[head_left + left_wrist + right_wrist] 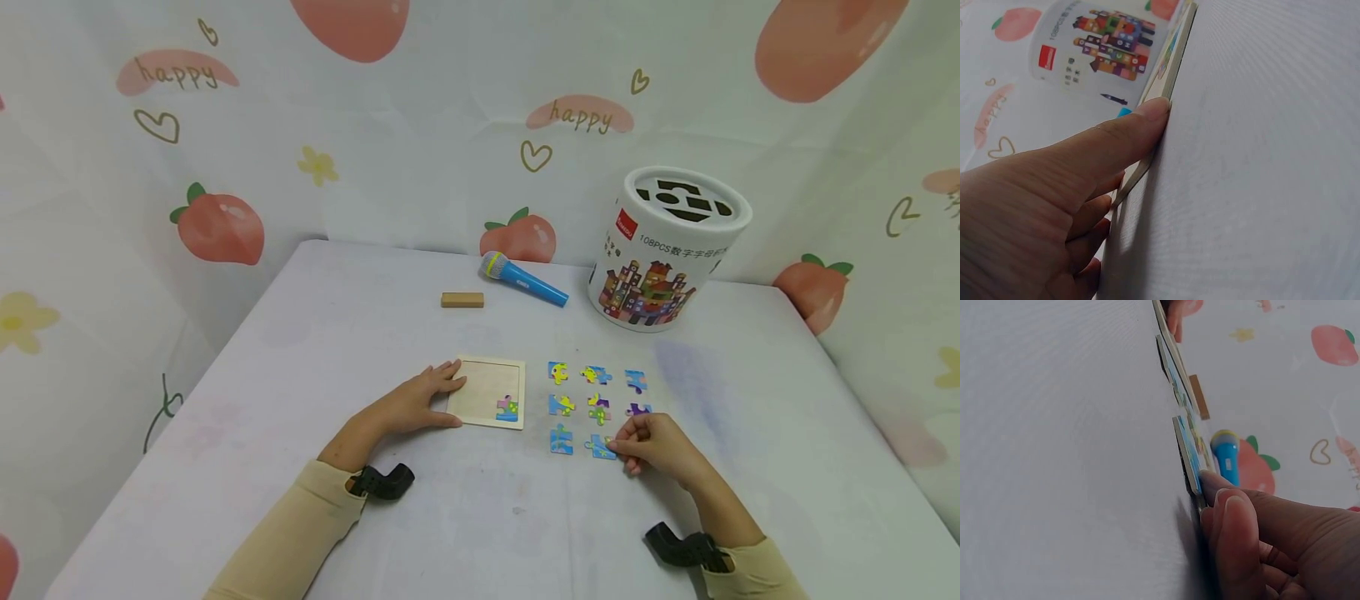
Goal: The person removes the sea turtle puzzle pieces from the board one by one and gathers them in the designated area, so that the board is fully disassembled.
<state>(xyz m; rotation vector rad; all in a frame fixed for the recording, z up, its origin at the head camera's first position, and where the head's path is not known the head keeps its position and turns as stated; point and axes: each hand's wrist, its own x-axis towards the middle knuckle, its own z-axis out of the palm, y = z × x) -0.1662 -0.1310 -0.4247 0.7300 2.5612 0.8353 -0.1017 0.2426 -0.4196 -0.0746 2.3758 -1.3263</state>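
A square wooden puzzle tray (480, 392) lies flat, with one puzzle piece (507, 409) in its lower right corner. My left hand (415, 404) holds the tray by its left side, thumb at the near corner and fingers toward the far corner. In the left wrist view, the thumb (1154, 111) presses the tray's edge. To the right, several colourful puzzle pieces (561, 405) are laid out in rows. My right hand (660, 446) pinches the right end of a blue puzzle piece (598, 447) in the nearest row, its index fingertip (1210, 481) on the piece.
Behind the tray lie a small wooden block (462, 300) and a blue toy microphone (528, 281). A large white printed bucket (660, 250) with a holed lid stands at the back right. A peach-patterned cloth (420, 150) hangs behind the white table (480, 533).
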